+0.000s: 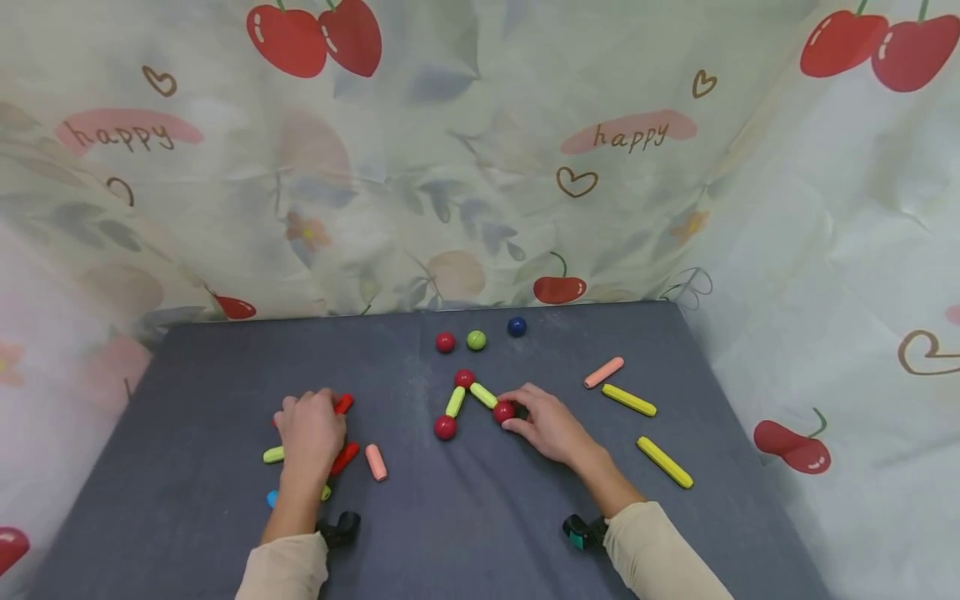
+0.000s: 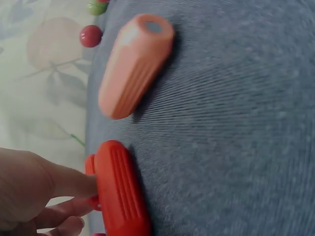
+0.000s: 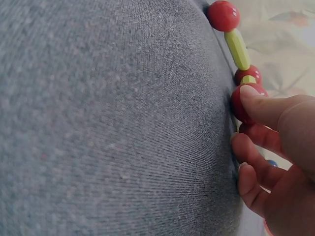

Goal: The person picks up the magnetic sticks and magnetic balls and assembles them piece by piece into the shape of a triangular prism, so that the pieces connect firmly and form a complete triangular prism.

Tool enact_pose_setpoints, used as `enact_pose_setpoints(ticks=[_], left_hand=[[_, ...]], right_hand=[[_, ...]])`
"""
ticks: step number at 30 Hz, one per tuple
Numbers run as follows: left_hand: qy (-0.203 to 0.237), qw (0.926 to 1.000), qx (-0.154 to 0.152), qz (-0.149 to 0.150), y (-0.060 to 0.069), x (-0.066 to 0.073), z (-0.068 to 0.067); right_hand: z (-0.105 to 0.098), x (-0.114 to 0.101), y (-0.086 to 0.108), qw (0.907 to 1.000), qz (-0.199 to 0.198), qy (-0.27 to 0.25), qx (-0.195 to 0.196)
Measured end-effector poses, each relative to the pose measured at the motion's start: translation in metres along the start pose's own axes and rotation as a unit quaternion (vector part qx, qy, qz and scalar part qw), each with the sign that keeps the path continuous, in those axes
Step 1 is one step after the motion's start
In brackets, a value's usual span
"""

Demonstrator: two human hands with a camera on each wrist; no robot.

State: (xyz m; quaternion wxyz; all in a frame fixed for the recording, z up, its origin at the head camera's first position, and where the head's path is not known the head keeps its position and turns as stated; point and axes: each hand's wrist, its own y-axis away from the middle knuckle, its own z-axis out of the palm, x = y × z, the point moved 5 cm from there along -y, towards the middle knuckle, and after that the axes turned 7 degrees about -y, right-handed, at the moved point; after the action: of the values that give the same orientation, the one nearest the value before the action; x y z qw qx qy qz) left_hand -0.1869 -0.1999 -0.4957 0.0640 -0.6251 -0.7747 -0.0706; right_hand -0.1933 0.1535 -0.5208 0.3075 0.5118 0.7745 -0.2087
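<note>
My right hand [image 1: 551, 425] pinches a red ball [image 1: 503, 412] between thumb and fingers; in the right wrist view the thumb lies on that ball [image 3: 244, 104]. The ball sits at the end of a light green stick [image 1: 483, 395], which meets the top red ball [image 1: 465, 379]. From there another light green stick [image 1: 455, 402] runs to a red ball [image 1: 446, 427] at lower left. My left hand [image 1: 311, 429] is down among red sticks [image 1: 346, 459] at the left; in the left wrist view its fingers are beside a red stick [image 2: 122, 191], and their grip is partly hidden.
A salmon stick [image 1: 377, 462] lies right of the left hand. Behind the joined pieces are a red ball [image 1: 446, 342], a green ball [image 1: 476, 340] and a blue ball [image 1: 517, 327]. Yellow sticks [image 1: 665, 462] and a salmon stick [image 1: 603, 372] lie at the right.
</note>
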Motion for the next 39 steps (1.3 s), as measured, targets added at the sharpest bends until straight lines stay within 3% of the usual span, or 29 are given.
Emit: enact_pose_setpoints(ticks=[3, 6, 11, 16, 20, 25, 30, 35, 39], left_hand=[[0.009, 0.9999, 0.011, 0.009, 0.001, 0.006, -0.003], [0.058, 0.9976, 0.011, 0.035, 0.004, 0.023, -0.01], [0.136, 0.9834, 0.029, 0.116, 0.015, 0.076, -0.017], [0.125, 0.9689, 0.063, 0.204, 0.03, 0.129, -0.007], [0.113, 0.9615, 0.051, 0.245, 0.039, 0.156, 0.01], [0.093, 0.9612, 0.038, 0.257, 0.044, 0.168, 0.025], [0.069, 0.9631, 0.041, 0.257, 0.046, 0.172, 0.031], [0.066, 0.9634, 0.049, 0.255, 0.047, 0.172, 0.032], [0.093, 0.9679, 0.027, 0.232, 0.049, 0.163, 0.029]], right_hand=[[0.001, 0.0, 0.0, 1.0, 0.002, -0.002, 0.0], [0.001, 0.0, 0.0, 1.0, 0.003, -0.004, 0.0], [0.0, 0.001, 0.001, 1.0, 0.006, -0.002, 0.002], [-0.001, 0.001, 0.001, 1.0, 0.004, -0.003, 0.004], [-0.001, 0.001, 0.0, 1.0, 0.001, -0.003, 0.007], [0.0, 0.002, -0.001, 0.9999, 0.002, -0.006, 0.008], [0.0, 0.005, -0.001, 0.9998, 0.015, -0.008, 0.004], [-0.001, 0.005, -0.001, 0.9998, 0.015, -0.011, 0.004], [0.0, 0.003, -0.002, 0.9999, 0.011, -0.009, 0.005]])
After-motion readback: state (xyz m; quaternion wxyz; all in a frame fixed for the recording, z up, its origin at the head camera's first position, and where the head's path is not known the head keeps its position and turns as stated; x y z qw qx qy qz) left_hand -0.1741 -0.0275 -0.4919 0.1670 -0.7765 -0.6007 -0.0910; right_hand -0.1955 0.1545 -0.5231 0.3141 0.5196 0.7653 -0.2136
